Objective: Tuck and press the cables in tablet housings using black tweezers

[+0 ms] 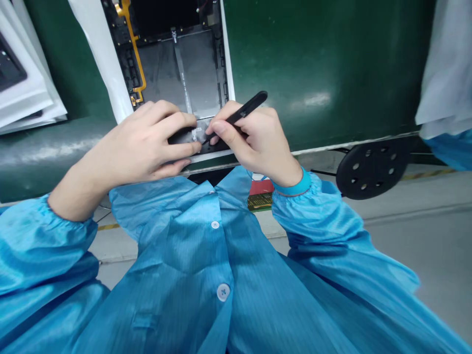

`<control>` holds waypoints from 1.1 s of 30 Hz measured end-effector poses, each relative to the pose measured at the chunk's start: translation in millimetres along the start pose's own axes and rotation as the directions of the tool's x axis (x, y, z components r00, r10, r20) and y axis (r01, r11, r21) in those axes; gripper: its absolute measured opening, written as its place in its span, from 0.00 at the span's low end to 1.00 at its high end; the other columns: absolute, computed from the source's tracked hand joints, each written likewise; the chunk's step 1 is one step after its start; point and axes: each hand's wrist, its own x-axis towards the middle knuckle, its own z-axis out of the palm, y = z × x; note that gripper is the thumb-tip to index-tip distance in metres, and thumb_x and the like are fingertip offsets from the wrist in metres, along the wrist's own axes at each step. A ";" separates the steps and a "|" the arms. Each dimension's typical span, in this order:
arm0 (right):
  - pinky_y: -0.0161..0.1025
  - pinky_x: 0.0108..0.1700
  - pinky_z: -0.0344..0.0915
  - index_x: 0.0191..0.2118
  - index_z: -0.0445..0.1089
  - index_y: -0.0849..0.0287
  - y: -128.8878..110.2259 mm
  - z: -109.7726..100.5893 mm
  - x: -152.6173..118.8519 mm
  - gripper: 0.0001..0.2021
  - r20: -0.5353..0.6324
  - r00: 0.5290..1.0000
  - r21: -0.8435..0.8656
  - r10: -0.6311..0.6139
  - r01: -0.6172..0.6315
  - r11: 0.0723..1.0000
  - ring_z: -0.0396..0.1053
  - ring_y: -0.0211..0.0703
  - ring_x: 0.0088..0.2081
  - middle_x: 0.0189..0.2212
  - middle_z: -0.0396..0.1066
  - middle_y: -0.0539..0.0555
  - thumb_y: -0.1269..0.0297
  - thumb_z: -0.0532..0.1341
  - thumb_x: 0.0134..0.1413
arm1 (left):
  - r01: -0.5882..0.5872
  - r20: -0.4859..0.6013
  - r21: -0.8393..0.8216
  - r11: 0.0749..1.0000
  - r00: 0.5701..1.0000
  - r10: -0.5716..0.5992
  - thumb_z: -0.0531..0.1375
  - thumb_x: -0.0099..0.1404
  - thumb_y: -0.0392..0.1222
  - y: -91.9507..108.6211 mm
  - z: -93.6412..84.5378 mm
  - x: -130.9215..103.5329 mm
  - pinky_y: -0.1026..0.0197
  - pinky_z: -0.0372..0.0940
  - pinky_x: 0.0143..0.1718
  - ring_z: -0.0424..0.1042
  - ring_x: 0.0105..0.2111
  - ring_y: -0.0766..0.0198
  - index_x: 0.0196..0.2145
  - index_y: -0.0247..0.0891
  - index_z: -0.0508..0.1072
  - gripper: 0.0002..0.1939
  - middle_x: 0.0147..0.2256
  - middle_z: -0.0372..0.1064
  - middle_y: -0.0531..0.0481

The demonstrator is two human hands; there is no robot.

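An opened electronic device (155, 66), flat and dark with grey panels, lies at the table's near edge. An orange flex cable (135, 54) runs down its left side. My right hand (254, 135) grips slim black tweezers (248, 108) like a pen, their rounded end up and to the right. The tip points down at the device's near end, beside a small whitish strip (198, 133). From the left, my left hand (155, 140) rests over the same end with its fingers apart. One of its fingertips is close to the tweezer tip. The palm hides the device's lower left corner.
White sheeting (98, 49) lies under the device on the green table (324, 69). Stacked white sheets or sleeves (25, 93) are at the left, with a dark panel among them. A round black stool seat (372, 169) stands below the edge. Another person's blue sleeve (452, 150) shows at right.
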 end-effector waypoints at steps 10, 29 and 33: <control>0.46 0.53 0.77 0.44 0.76 0.53 4.4 -2.5 3.0 0.25 0.064 0.997 -0.100 -0.052 0.058 0.993 0.80 0.48 0.47 0.42 0.81 0.55 0.43 0.50 0.81 | 0.028 -0.062 0.037 0.999 0.998 -0.026 0.53 0.83 0.47 1.2 5.2 2.2 0.40 0.74 0.56 0.72 0.60 0.44 0.52 0.44 0.81 0.16 0.62 0.72 0.41; 0.43 0.47 0.76 0.40 0.75 0.54 6.8 -8.0 -2.4 0.22 -0.146 0.988 -0.086 0.051 -0.065 0.994 0.79 0.45 0.38 0.38 0.79 0.54 0.46 0.53 0.81 | -0.052 -0.120 0.054 0.997 0.991 0.058 0.56 0.83 0.46 0.2 4.6 2.6 0.41 0.75 0.54 0.71 0.55 0.46 0.65 0.41 0.76 0.19 0.62 0.72 0.39; 0.42 0.46 0.75 0.40 0.75 0.54 4.2 -8.1 -3.1 0.22 -0.183 0.977 -0.050 0.114 -0.125 0.991 0.79 0.44 0.37 0.36 0.78 0.53 0.46 0.54 0.81 | -0.019 -0.050 0.028 0.999 0.999 0.021 0.52 0.84 0.48 -0.9 4.7 1.6 0.41 0.73 0.56 0.69 0.58 0.46 0.67 0.42 0.76 0.23 0.64 0.69 0.40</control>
